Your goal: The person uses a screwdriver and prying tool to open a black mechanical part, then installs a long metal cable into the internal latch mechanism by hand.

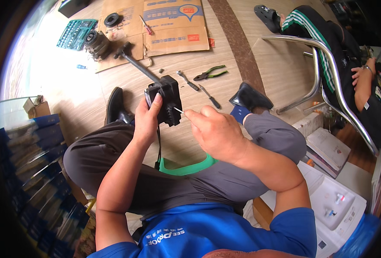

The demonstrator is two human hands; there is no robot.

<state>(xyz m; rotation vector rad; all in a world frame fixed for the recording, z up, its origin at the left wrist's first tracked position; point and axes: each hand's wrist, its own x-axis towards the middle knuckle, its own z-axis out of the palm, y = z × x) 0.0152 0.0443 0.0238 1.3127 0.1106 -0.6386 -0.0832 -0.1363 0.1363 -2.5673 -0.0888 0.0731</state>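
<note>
My left hand (149,117) grips a black plastic housing (171,88) by its left side, thumb on its face. A metal rod with a crosspiece (138,66) extends from behind the housing toward the upper left, and a black cable hangs below it. In my right hand (217,132) is a tool whose thin metal shaft (178,110) points at the housing's ribbed part; the fingers hide its handle. Beyond my hands, a ratchet with a green and black handle (187,81), a screwdriver (209,96) and green-handled pliers (211,73) lie on the floor.
Flattened cardboard (177,42) bears a red-handled screwdriver (146,25) and a black pulley (112,20). A compressor-like metal part (96,43) stands by a green socket set (75,34). A person (364,80) sits at right behind a chrome chair frame (334,61). Stacked boxes (45,154) stand left.
</note>
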